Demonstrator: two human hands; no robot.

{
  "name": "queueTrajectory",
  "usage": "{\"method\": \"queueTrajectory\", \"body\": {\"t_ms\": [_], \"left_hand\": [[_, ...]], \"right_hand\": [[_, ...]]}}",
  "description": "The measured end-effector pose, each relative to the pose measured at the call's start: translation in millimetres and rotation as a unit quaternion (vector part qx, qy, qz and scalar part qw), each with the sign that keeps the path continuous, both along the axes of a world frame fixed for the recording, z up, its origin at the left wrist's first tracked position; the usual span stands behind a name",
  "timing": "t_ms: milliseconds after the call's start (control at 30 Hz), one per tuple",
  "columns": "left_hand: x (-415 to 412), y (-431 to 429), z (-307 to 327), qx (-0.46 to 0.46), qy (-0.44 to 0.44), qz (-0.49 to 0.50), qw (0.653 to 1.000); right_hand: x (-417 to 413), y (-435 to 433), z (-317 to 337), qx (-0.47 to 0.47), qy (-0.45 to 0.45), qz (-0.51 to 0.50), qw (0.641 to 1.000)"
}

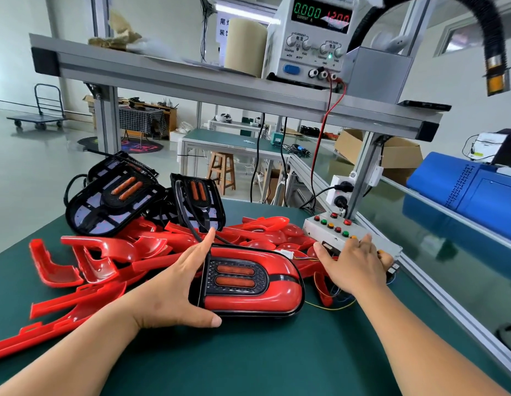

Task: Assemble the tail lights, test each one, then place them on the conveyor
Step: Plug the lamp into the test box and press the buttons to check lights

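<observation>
- Left grip [174, 284] is closed round the left end of the assembled tail light [254, 284], with the thumb on the near edge and the fingers over the far edge.
- Loose red covers [85, 261] are heaped to its left, and black housings [114, 201] are stacked behind them.
- The tail light is placed lens up at the middle of the green surface [248, 352], between the two hands.
- Thin coloured wires [331, 307] are trailed from its right end.
- Right grip [354, 264] is spread wide, nothing held, with the fingertips laid on the button box [334, 230].
- A lit power supply [314, 38] is set on the shelf above.
- The conveyor [463, 281] is seen at far right.
</observation>
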State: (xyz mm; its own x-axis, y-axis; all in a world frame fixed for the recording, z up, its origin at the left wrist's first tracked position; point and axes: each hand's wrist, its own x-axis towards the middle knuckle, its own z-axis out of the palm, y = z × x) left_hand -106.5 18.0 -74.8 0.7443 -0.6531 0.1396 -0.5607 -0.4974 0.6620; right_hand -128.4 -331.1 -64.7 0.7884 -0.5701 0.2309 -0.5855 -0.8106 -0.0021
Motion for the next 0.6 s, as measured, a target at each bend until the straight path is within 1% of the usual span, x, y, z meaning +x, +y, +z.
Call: {"method": "queueTrajectory", "body": {"t_ms": [200,333,600], "left_hand": [[-1.2,-0.6,1.2,-0.002,0.000,0.000,1.000],[-1.4,0.1,1.3,-0.005,0.004,0.002,1.000],[-1.4,-0.7,2.2,-0.002,0.007,0.002,1.000]], "right_hand": [[-3.3,1.5,-3.8,0.024,0.002,0.015,1.000],[-4.4,1.9,-5.4,0.006,-0.005,0.022,1.000],[-7.4,-0.8,-2.9,-0.001,-0.013,-0.013,1.000]]}}
